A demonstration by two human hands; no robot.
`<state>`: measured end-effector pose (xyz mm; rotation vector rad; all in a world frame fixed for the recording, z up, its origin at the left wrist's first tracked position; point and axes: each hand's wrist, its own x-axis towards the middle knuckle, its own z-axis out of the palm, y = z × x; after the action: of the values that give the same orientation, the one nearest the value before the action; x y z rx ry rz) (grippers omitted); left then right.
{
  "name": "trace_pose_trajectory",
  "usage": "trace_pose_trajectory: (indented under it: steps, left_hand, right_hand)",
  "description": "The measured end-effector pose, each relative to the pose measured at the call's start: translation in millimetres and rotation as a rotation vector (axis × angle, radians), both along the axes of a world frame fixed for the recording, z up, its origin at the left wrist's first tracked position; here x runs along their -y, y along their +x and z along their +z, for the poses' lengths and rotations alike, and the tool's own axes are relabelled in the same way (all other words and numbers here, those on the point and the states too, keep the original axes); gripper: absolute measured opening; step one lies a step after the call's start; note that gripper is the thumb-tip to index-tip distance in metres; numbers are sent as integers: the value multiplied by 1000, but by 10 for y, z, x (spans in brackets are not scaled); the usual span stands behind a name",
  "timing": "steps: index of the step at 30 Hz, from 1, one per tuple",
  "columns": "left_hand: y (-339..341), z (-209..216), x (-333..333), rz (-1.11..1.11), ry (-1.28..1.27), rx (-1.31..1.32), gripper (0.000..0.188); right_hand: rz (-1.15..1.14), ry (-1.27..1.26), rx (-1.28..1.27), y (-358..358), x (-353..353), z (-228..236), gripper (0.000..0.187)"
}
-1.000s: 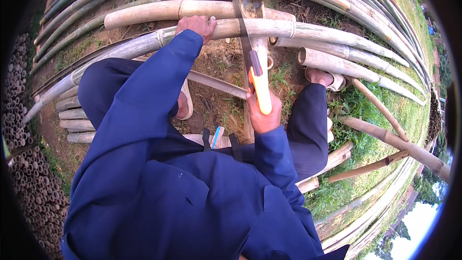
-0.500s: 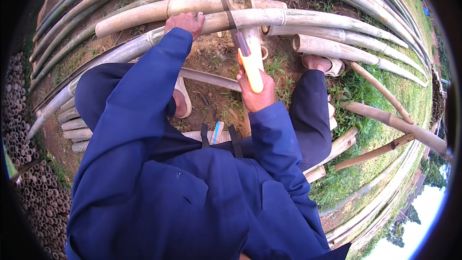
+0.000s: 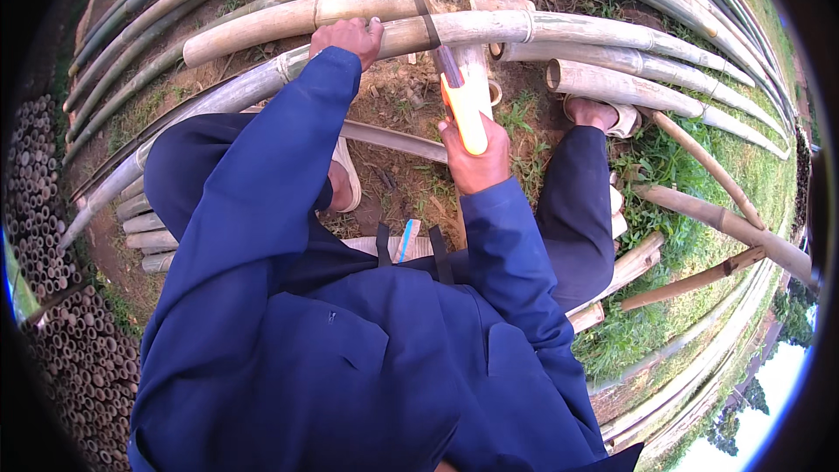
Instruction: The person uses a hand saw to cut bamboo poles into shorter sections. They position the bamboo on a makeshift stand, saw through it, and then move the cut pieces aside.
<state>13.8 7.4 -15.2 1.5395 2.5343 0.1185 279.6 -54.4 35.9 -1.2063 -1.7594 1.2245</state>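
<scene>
Left hand, 11 o'clock, is curled closed over the bamboo pole, which arches across 12. Saw blade crosses the pole just right of that hand; if the pole rolls or the blade skips, I'd worry about those knuckles tbh. Right hand, roughly 1 o'clock, is wrapped round the orange handle.

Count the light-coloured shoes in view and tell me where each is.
2: the left shoe, below the left hand in the picture, and the right shoe, to the right of the orange-handled saw. Both show only in part; others could be hidden.
</scene>
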Motion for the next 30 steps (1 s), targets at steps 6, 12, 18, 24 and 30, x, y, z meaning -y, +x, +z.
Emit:
trace_pose_trajectory:
  steps: [6,12,18,24,30]
  left_hand:
    - [-51,-56,35,27,-27,4,62]
    - [-35,-39,-5,-14,-43,15,61]
    - [-114,-81,30,-23,-10,-39,63]
    - [-55,-54,83,-5,-21,-3,62]
    - [-12,-58,-32,-46,20,-9,60]
  right_hand:
    - [-20,-311,222,1238,1285,643,32]
    - [-12,-56,84,382,285,60,9]
    - [55,-88,36,192,219,34,16]
    - [47,-181,220,1038,1252,556,38]
    - [-25,-8,-17,-67,-195,-144,12]
